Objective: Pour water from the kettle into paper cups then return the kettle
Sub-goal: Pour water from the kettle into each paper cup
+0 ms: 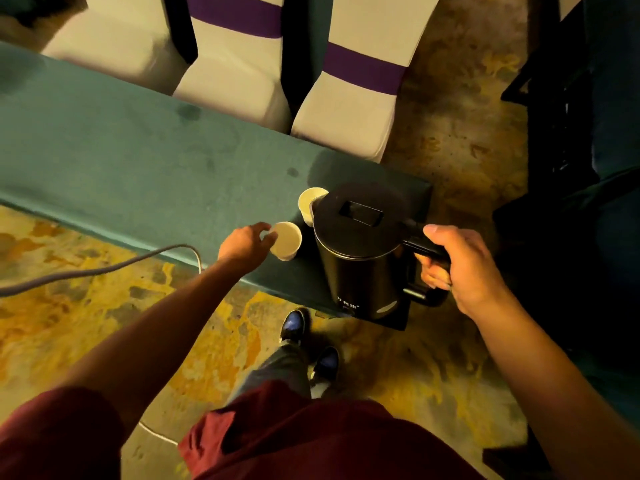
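From the head view, a black, cylindrical electric kettle (360,258) with a closed flat lid is seen near the right end of a long counter (138,168) covered in teal cloth. Its black handle is wrapped by the curled fingers of the right hand (460,268), the thumb lying along the top, so this grip is closed firmly on the kettle. Whether the kettle rests on the dark square base (398,320) under it or is lifted just off it cannot be told.

Two white paper cups are set just left of the kettle. The nearer paper cup (285,240) is pinched at its rim by the fingertips of the left hand (246,242); its inside looks pale, and no water can be made out in it. The farther paper cup (310,202) stands touching or just behind the kettle's spout, partly hidden; its contents cannot be told.

Dark damp-looking spots are visible on the counter cloth. Beyond the counter, white-covered chairs (235,77) with purple bands are lined up. A yellow and brown patterned floor (86,323) is seen below, crossed by a grey cable (104,270).
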